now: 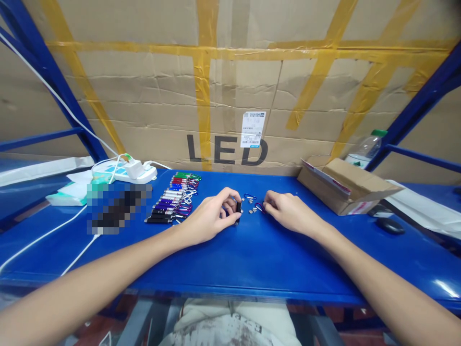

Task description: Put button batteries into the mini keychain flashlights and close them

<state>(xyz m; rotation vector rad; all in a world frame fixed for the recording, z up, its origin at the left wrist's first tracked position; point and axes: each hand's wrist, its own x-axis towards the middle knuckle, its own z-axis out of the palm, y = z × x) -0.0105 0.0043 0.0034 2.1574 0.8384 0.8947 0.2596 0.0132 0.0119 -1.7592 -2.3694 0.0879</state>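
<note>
My left hand is closed, with thumb and fingertips around a small black tube held upright over the blue table. To its right, my right hand pinches the end of a dark purple carabiner clip. Between the hands lie several tiny silver button-like pieces, and a blue carabiner clip rests just beyond them. Left of my left hand, small keychain flashlights in green, red, blue, silver, purple and black form a neat row, each with a carabiner at its right end.
An open cardboard box stands at the right, with a black mouse and a green-capped bottle near it. A white power strip with cables and a blurred dark object lie left. Behind rises a large taped carton.
</note>
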